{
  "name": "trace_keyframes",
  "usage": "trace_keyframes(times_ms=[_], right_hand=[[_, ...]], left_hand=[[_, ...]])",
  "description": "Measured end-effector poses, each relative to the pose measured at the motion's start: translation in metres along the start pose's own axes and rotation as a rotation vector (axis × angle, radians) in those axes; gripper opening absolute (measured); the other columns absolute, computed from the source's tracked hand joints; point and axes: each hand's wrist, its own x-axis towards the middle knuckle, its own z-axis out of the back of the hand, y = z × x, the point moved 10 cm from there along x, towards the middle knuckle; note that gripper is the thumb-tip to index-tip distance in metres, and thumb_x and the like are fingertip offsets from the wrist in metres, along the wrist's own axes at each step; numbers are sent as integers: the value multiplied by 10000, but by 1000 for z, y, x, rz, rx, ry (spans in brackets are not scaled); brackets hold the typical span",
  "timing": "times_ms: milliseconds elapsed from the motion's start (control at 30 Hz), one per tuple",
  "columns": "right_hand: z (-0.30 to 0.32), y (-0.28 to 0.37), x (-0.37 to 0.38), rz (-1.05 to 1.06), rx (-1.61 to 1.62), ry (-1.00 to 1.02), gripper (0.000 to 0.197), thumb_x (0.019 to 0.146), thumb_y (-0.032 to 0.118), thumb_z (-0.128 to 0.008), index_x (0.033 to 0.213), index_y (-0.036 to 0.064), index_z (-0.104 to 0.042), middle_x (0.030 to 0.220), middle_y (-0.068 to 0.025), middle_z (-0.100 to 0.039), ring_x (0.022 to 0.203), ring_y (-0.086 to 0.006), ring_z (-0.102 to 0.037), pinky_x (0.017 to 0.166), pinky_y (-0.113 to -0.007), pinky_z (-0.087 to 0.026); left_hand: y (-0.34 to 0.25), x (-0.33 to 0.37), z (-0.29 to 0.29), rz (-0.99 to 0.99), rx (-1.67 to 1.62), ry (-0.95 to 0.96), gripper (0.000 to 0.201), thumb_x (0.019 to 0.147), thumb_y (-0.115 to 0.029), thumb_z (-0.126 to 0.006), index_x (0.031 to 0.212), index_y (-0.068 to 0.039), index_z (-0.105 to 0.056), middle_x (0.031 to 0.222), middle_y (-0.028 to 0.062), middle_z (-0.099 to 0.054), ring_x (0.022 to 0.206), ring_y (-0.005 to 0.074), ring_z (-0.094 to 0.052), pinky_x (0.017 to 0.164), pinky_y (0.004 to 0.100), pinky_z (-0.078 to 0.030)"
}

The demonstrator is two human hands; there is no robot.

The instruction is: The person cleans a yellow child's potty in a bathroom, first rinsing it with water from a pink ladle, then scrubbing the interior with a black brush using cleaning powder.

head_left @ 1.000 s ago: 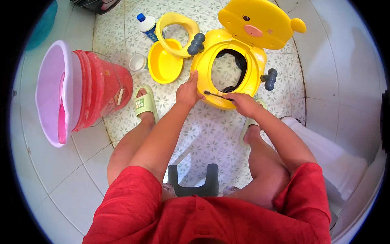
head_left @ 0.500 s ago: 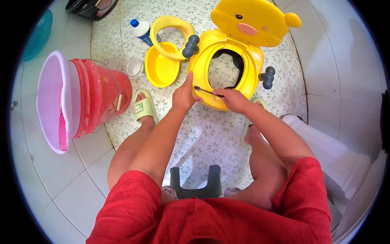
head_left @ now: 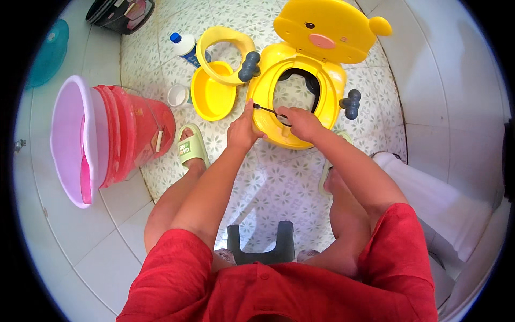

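Observation:
A yellow child's potty (head_left: 333,80) stands on the floor before me, its animal-face lid (head_left: 343,29) raised at the back. My left hand (head_left: 243,131) grips the left front of its body, thumb toward the front. My right hand (head_left: 303,125) is closed around a thin black brush (head_left: 266,109), held across the front left of the opening. The small head of the brush lies at the left rim, close to my left fingertips. A yellow seat ring (head_left: 209,43) with a grey handle leans over a yellow oval bowl (head_left: 201,94), left of the potty.
A white bottle with a blue cap (head_left: 186,44) and a white cup (head_left: 177,95) stand beyond the bowl. At left are a red bucket (head_left: 134,121) and a lilac basin (head_left: 72,88). A dark bucket (head_left: 110,13) is far left; a grey stool (head_left: 261,257) is beneath me.
The brush head has moved away from me, from the front of the potty up to its left rim. My right hand has shifted slightly away and left. The left hand keeps its hold.

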Motion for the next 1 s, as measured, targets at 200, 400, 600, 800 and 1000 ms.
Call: trace_keyframes(times_ms=[200, 400, 600, 800, 1000], right_hand=[[-12, -14, -37, -21, -107, 303, 480, 744, 3, -559, 1197, 163, -547, 1084, -123, -618, 998, -312, -591, 826, -416, -474], [-13, -26, -51, 48, -27, 292, 491, 748, -25, -540, 1200, 168, -547, 1078, -128, -618, 986, -314, -595, 825, -408, -476], [-11, -23, -16, 65, 76, 87, 455, 768, -28, -532, 1186, 153, -547, 1106, -114, -619, 991, -333, -589, 826, -406, -471], [-9, -37, -54, 63, 96, 230, 390, 809, -9, -519, 1169, 137, -548, 1091, -117, -629, 989, -333, -590, 831, -414, -466], [-6, -31, -28, 74, 96, 157, 460, 761, -50, -506, 1173, 151, -548, 1090, -127, -624, 989, -337, -584, 828, -409, -466]], left_hand=[[3, 0, 3, -8, 48, -19, 1136, 497, -237, -877, 1434, -110, -248, 1089, 198, -621, 985, 360, -600, 825, 405, -484], [2, -1, 1, 15, 38, 5, 1126, 496, -229, -878, 1429, -101, -261, 1114, 201, -610, 1010, 354, -594, 849, 395, -479], [1, 1, -2, 6, 31, 16, 1119, 500, -225, -875, 1429, -96, -265, 1132, 194, -605, 1014, 346, -594, 854, 391, -479], [4, -1, 2, -25, 31, -12, 1113, 502, -231, -875, 1426, -90, -271, 1151, 201, -592, 1018, 339, -595, 857, 389, -478], [-4, 1, 0, 43, 19, 51, 1108, 513, -218, -871, 1429, -87, -261, 1148, 206, -590, 1022, 351, -589, 863, 395, -474]])
